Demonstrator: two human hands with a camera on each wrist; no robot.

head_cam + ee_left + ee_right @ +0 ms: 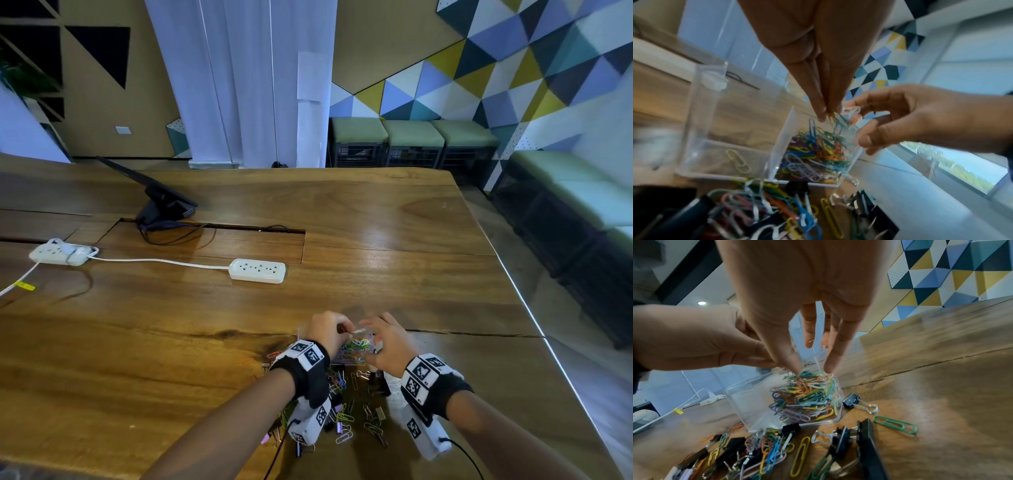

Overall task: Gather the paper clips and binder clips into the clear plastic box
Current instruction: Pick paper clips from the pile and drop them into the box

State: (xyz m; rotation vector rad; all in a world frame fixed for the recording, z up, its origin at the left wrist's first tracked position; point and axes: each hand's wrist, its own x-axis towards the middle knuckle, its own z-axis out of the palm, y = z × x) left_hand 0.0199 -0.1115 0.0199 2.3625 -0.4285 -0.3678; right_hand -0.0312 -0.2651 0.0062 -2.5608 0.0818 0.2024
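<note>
Over the clear plastic box (744, 402), on the bench (342, 222): two hands.
One paper clip (832, 117) is pinched by the left hand (327, 330) fingers above the heaped clips (807, 395); the right hand (388, 342) fingers are spread at the rim, grip undeterminable.

Wooden worktop (376, 212) fills the lower frame; a dark crack (472, 332) runs across it at lower right. A rectangular recessed panel (212, 241) sits left of centre. At the panel's upper left corner stands a black stand (161, 205) with a tilted dark screen. One white power strip (257, 270) lies at the panel's lower right corner. A white cable (161, 261) joins it to a second power strip (60, 253) at the left edge. A yellow tag (25, 286) marks another lead there. White curtains (233, 82) hang at upper centre. Triangular wall panels (513, 61) in blue, yellow and white cover the upper right. Three green-cushioned stools (412, 133) stand below them. A cushioned bench (565, 185) runs down the right.
</note>
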